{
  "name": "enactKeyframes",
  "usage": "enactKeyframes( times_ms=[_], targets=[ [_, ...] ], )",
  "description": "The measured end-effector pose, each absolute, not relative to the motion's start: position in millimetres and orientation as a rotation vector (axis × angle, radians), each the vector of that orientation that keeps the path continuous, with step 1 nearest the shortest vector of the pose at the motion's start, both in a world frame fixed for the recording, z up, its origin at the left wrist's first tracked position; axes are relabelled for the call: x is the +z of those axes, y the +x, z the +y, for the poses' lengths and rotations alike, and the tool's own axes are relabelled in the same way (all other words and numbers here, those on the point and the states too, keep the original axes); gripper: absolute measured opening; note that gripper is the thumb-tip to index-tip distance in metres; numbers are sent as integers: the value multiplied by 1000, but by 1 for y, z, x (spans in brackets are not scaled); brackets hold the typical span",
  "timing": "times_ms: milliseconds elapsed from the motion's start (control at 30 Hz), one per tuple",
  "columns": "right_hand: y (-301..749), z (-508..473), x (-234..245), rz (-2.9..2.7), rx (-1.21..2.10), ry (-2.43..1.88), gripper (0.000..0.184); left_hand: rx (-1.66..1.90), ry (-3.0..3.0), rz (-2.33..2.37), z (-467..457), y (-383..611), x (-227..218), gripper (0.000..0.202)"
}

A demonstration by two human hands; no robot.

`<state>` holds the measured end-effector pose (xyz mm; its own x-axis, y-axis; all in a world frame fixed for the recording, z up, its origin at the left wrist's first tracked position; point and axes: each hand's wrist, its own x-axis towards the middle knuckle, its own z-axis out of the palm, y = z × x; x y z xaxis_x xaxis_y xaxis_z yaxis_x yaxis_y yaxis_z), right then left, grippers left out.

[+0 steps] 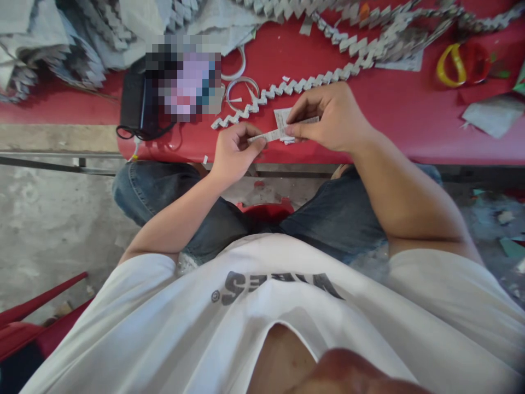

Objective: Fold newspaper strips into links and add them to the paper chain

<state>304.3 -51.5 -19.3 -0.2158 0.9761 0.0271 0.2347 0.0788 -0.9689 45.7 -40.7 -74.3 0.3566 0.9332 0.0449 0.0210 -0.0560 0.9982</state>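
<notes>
Between my two hands stretches a narrow printed paper strip (272,135), just above the front edge of the red table. My left hand (237,150) pinches its left end between thumb and fingers. Toward its right end, my right hand (324,117) has thumb and fingers closed on the paper. Small printed paper pieces (283,116) lie beneath the fingers of my right hand, partly hidden. Just beyond both hands runs a zigzag chain of folded paper (295,86), its near end close to my left hand.
Rolls of tape (243,90) lie behind my left hand. A black box-shaped device (137,101) with a cable stands at the left, beside a blurred-out patch. Yellow-handled scissors (451,65) rest at the right. More folded paper chains (270,6) cover the table's far side.
</notes>
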Motion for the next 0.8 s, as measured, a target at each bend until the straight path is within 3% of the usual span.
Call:
enactKeyframes(
  times_ms=[200,400,667,800],
  targets=[
    [296,-58,-27,-1663,1143,-1251,14,976,1488,940,-46,45,-67,25],
    [292,-64,-18,-1811,1107,-1242,22,978,1674,891,-47,39,-61,23],
    [296,-61,-32,-2234,615,-1072,9,1057,2019,770,-39,35,-62,5],
    [299,-60,-30,-2306,509,-1069,13,1039,2123,798,-37,32,-60,4]
  ],
)
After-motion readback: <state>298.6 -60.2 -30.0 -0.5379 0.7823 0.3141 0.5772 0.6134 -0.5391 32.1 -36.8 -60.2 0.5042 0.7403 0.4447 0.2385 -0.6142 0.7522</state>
